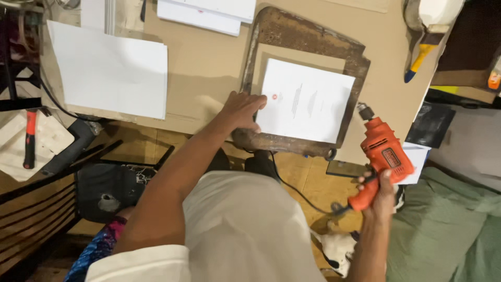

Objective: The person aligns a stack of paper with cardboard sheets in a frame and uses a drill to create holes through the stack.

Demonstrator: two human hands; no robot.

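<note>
My left hand (241, 110) rests flat on the near left corner of a rusty, worn rectangular frame (308, 39) that lies on a cardboard-covered table (209, 62). A white printed sheet (308, 102) lies inside the frame, and my fingertips touch its left edge. My right hand (380, 192) grips the handle of an orange corded electric drill (383, 154), held off the table's near right corner. Its chuck points up toward the frame's right side. The black cord trails down to the left.
A stack of white paper (112, 70) lies at the left of the table, more sheets (209, 13) at the far edge. A red-handled hammer (30, 138) lies at far left. A yellow and blue handled tool (420, 60) sits at far right. Green cloth (449, 224) lies at lower right.
</note>
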